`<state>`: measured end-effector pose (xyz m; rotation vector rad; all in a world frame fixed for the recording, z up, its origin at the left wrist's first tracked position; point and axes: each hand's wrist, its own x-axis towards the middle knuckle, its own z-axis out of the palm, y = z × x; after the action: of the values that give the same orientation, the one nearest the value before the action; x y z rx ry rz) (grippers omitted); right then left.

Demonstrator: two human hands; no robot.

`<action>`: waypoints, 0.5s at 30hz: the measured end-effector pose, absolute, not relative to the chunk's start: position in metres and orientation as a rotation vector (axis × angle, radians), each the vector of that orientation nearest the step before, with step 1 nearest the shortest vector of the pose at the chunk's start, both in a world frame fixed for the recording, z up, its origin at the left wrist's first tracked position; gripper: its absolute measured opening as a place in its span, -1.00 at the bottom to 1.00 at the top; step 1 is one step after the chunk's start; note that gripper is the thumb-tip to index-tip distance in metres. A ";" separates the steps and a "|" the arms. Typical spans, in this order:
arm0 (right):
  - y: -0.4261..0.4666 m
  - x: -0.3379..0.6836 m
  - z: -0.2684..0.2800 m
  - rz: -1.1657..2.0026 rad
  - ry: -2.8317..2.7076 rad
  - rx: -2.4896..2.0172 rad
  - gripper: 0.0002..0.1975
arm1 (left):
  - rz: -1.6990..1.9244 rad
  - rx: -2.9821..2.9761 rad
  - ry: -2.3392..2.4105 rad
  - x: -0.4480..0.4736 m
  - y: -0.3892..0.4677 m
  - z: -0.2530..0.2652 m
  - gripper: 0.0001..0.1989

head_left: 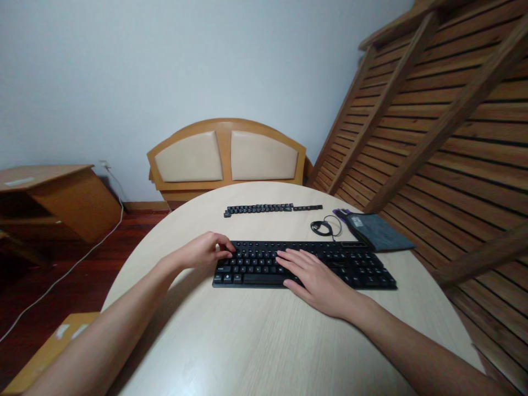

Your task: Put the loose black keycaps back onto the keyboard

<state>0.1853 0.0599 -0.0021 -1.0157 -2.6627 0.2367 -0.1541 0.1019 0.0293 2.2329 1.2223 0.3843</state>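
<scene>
A black keyboard (256,278) lies on the round table, its long side facing me. My left hand (208,248) is at the keyboard's upper left corner, thumb and index finger curled close together over the keys there. Whatever sits between those fingertips is hidden. Flat across the middle of the keyboard rests my right hand (311,275), with its fingers stretched out and the thumb apart near the front edge. Behind the keyboard, loose black keycaps (259,209) stand lined up in rows. The keyboard's coiled cable (320,228) lies at its back right.
Pale wood covers the round table top (231,341). A dark grey cloth-like pouch (381,232) lies at the right edge. Beyond the table stands a padded headboard (226,151); a slatted wooden frame (412,126) leans on the right. A wooden desk (78,203) is at left.
</scene>
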 end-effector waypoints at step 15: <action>0.060 0.185 -0.003 0.219 -2.641 -0.993 -0.49 | 0.454 2.149 1.259 -0.152 0.106 0.021 -0.78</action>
<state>0.1851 0.0600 -0.0035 -0.9929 -2.6409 0.2194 -0.1515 0.1063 0.0213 2.1489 1.2590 0.4541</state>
